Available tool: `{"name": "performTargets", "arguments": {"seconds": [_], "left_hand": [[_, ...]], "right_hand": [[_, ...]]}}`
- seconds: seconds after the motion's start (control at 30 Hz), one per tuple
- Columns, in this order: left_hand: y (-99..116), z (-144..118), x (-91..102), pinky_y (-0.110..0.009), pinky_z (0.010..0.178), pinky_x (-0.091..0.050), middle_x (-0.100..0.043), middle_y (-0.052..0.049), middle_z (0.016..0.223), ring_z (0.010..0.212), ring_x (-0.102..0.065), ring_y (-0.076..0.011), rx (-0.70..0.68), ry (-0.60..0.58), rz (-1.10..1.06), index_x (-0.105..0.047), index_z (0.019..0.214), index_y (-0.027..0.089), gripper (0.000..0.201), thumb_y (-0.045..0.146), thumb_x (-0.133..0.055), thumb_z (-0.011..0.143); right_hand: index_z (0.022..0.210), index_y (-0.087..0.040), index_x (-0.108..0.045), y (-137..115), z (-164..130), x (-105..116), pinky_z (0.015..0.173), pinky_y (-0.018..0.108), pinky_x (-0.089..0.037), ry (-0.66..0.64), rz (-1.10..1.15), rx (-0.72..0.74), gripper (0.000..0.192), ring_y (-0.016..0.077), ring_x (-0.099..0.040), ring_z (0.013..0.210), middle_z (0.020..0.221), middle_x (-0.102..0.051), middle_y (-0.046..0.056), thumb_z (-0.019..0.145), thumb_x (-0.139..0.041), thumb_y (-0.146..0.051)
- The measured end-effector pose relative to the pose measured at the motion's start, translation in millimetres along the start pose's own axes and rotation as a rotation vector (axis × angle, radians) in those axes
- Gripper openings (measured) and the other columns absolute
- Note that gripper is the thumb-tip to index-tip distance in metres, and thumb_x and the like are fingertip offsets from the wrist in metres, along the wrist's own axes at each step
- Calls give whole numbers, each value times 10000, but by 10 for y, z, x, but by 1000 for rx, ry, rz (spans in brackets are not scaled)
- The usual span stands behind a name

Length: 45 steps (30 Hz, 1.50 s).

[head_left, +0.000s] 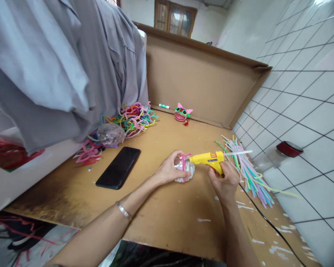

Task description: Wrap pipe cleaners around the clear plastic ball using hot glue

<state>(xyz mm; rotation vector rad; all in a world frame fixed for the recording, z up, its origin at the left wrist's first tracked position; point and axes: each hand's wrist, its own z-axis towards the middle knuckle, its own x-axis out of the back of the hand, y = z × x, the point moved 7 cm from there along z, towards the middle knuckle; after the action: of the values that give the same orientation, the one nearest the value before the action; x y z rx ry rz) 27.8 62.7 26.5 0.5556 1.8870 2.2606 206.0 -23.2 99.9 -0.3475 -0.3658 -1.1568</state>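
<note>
Working through the head camera, I am grasping a yellow hot-glue gun with the fingers of my right hand, which are wrapping around its handle, and a clear glue stick is jutting from its rear toward the tiled wall. With my left hand I am pinching a small rounded piece between thumb and fingers; it is sitting over the middle of the counter, and I cannot tell whether its underside is touching the surface. A bright pink pipe cleaner is running across that clear and whitish piece, and the gun's nozzle is pointing at it from the right, so near that I cannot make out whether they are touching. A silver bracelet is circling my left forearm. To the left of that hand, a black smartphone is lying flat, and beyond it a crumpled ball of clear plastic is resting beside a tangled heap of multicoloured pipe cleaners. On my right, a loose bundle of pastel pipe cleaners is lying near the wall, a red-lidded jar is showing beside it, and a black cable is trailing toward the near edge. At the back, a green-and-white tube and a pink-eared animal-head ornament are resting by a cardboard panel, while grey cloth is hanging at the left.
</note>
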Motion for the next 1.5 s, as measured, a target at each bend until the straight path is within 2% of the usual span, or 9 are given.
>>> {"name": "performTargets", "arguments": {"seconds": [0.17,0.37,0.6,0.87,1.5], "left_hand": [[-14,2,0,-267,733,-491,-685,10,969,822,-632,-175,6,4,20,-527,1069,215,593,247,-809,549],[-13,-1,-7,-285,798,-511,-698,-1,1014,876,-656,-186,2,-7,-2,-511,1105,218,616,213,-799,561],[-31,10,13,-277,761,-500,-687,-3,1012,863,-647,-188,-15,6,40,-534,1104,219,619,276,-821,559],[-1,3,-10,-283,799,-512,-701,-2,1052,882,-653,-181,-8,0,-3,-517,1057,227,581,200,-799,550],[9,-12,-2,-267,730,-491,-681,5,973,808,-628,-172,-2,-5,21,-540,1082,223,597,251,-805,547]], "right_hand": [[684,-238,-435,15,-15,-6,583,265,-363,0,5,0,189,144,-448,575,625,-459,-37,777,-563,-134],[673,-246,-391,3,-3,7,572,265,-348,-1,-13,-2,219,148,-434,577,614,-437,-40,770,-557,-141],[662,-243,-401,-21,19,25,563,268,-346,3,-7,-5,215,143,-432,557,600,-438,-40,774,-549,-134],[676,-242,-437,-27,13,21,561,270,-354,7,-2,18,181,144,-449,557,610,-472,-31,775,-535,-127],[652,-247,-375,22,-8,19,562,264,-348,16,-16,-26,239,141,-425,566,612,-429,-41,760,-550,-124]]}}
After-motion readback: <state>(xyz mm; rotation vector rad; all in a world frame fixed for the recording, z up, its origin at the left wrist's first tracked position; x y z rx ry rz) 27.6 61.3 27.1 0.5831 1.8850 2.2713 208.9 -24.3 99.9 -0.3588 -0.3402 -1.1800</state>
